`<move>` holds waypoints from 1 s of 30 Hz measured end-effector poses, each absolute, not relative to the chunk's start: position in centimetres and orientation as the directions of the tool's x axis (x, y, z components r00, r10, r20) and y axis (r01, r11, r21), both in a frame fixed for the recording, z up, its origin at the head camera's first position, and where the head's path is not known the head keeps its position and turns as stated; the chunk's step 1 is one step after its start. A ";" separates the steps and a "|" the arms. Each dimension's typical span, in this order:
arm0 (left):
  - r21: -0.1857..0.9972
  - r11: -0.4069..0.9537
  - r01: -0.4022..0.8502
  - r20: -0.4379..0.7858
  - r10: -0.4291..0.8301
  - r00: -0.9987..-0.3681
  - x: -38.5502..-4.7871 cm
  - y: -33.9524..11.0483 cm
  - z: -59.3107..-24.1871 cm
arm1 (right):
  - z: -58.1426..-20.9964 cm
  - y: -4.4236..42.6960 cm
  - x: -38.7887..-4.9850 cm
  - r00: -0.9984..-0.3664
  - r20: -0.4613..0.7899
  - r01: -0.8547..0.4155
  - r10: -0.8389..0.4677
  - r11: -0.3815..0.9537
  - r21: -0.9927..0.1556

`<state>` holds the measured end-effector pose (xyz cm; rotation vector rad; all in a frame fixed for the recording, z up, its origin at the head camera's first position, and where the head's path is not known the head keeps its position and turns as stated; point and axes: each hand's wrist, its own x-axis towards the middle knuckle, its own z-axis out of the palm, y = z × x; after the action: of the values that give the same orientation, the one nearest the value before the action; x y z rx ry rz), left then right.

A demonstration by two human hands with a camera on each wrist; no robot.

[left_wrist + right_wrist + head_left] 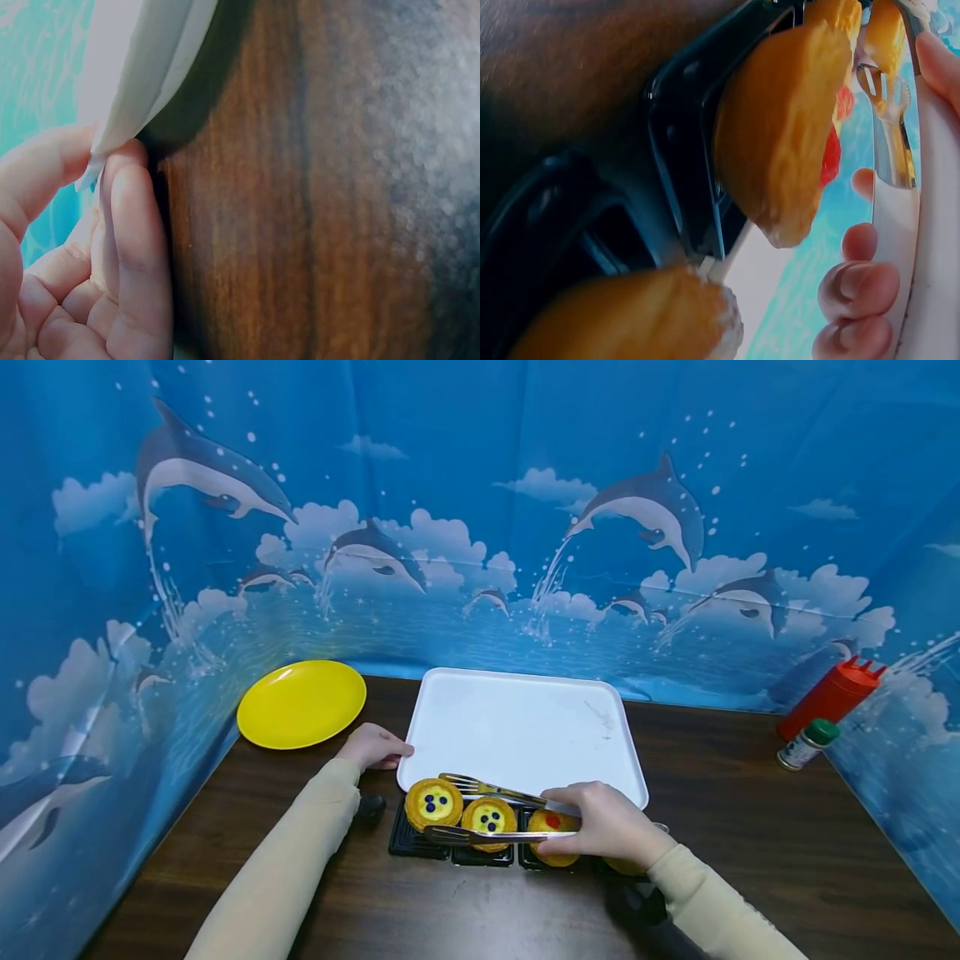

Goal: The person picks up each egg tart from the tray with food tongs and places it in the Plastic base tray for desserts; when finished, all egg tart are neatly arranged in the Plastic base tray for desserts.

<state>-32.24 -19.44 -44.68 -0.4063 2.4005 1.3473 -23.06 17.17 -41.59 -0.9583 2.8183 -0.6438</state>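
Observation:
My left hand [372, 746] pinches the near-left rim of a white tray [517, 727] between thumb and fingers, as the left wrist view also shows. In my right hand [611, 822] is a pair of tongs [517, 838] with pronged tips, reaching left over a row of tarts. Its two tips lie on either side of the leftmost tart [433, 803], topped with blue berries; whether they touch it, I cannot tell. Beside it are another blue-berry tart [489, 818] and a red-topped tart [780, 127]. A further tart [645, 319] is mostly under my right hand. Black plastic containers [682, 150] hold the tarts.
A yellow plate [302, 705] lies at the back left. On the right stand a red squeeze bottle [828, 699] and a green-capped shaker [807, 744]. A small black object [371, 809] is near my left wrist. A blue dolphin curtain [465, 527] borders the table.

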 end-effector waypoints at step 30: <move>0.752 0.505 -0.424 -0.452 -0.075 -0.889 -32.6 -19.6 -45.1 | -42.3 16.0 -22.4 -0.756 0.110 -0.640 -0.645 0.694 -0.329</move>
<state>-32.64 -19.62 -45.06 -0.4150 2.3903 1.3402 -22.45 16.00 -42.29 -1.0924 2.8782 -0.5515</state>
